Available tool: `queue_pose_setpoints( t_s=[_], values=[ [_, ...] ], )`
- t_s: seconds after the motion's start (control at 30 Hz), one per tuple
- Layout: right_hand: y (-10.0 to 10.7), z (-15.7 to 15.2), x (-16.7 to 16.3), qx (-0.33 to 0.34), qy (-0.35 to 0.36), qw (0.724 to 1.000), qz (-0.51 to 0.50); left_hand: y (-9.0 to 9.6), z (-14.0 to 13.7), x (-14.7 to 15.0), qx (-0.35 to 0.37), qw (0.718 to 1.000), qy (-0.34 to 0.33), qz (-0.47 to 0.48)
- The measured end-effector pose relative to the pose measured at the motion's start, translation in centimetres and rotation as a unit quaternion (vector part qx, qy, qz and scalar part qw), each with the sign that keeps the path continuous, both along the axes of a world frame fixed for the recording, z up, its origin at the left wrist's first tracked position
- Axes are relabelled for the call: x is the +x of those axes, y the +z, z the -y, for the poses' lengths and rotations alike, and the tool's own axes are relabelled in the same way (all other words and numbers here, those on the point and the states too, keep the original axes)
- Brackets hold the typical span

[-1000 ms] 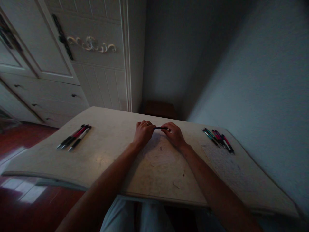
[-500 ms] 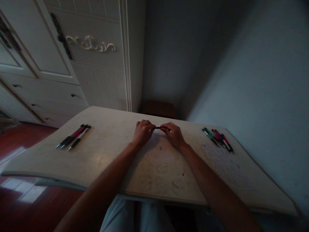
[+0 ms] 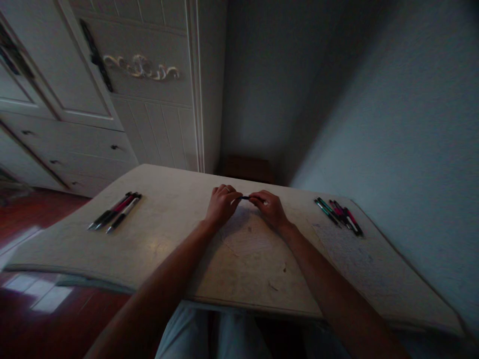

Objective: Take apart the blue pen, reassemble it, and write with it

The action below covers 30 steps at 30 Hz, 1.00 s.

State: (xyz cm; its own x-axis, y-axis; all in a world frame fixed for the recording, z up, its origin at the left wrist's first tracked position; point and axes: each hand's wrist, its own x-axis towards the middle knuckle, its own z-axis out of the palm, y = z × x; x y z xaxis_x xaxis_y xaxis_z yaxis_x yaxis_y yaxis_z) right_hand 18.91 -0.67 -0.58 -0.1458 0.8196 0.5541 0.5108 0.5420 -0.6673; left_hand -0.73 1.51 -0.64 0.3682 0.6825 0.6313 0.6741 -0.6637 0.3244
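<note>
Between my hands, over the far middle of the table, is a dark pen (image 3: 245,198), seen only as a short stretch between the fingertips. My left hand (image 3: 221,203), with a ring on one finger, pinches its left end. The other end is gripped by the closed fingers of my right hand (image 3: 270,206). Most of the pen is hidden by the fingers. Three pens (image 3: 119,212) with black grips lie side by side at the left. At the right is a group of several pens, with green pens (image 3: 326,211) beside pink and black ones (image 3: 346,218).
The pale table (image 3: 168,199) has scribbled marks and a small dark speck on its top. A white wardrobe (image 3: 157,124) stands behind it at the left, and a wall (image 3: 411,149) runs along the right edge. A brown box-like piece (image 3: 249,168) sits low behind the table.
My hands stay in nearly the same place on the pen; slightly less of it shows between the fingertips. The pens on the table have not moved.
</note>
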Motion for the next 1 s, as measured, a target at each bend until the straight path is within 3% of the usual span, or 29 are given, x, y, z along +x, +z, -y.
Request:
queue_pose_setpoints(
  t_s=[0.4,0.77,1.0],
  values=[
    [-0.16,0.08,-0.13,-0.107,0.003,0.986,-0.129,-0.29,-0.29,-0.22,0.036,0.999,-0.024,0.023],
    [0.39,-0.15,-0.26,-0.215,0.013,0.935,-0.283,-0.38,-0.54,-0.17,0.005,0.998,-0.045,0.049],
    [0.51,0.01,-0.34,-0.219,0.027,0.931,-0.29,-0.12,-0.53,-0.13,0.016,0.996,-0.048,0.068]
  ],
)
